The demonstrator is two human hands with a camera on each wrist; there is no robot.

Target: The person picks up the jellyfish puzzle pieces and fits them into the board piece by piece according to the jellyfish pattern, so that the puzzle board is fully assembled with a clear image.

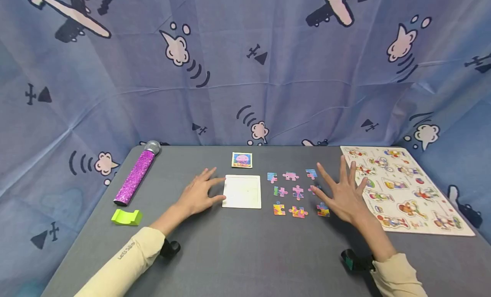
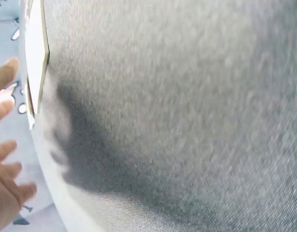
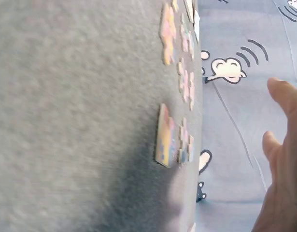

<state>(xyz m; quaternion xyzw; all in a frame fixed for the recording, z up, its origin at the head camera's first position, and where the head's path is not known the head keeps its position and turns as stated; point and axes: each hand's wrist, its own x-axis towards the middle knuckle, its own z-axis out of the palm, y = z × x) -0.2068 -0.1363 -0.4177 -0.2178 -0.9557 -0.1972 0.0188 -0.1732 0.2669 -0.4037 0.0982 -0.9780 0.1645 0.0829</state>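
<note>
Your right hand (image 1: 344, 197): fingers spread, near pink-blue-yellow puzzle pieces (image 1: 298, 192). Left hand (image 1: 197, 194): fingers apart, beside white square board (image 1: 241, 192).

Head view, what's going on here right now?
A person holds both hands spread, gripping nothing. The left hand is at the left edge of the white square board; whether it touches is unclear. The right hand hovers beside the rightmost of nine loose jigsaw pieces, partly covering one. They lie unjoined in three rows, right of the board, with none placed on it. A small picture card lies just behind the board.
</note>
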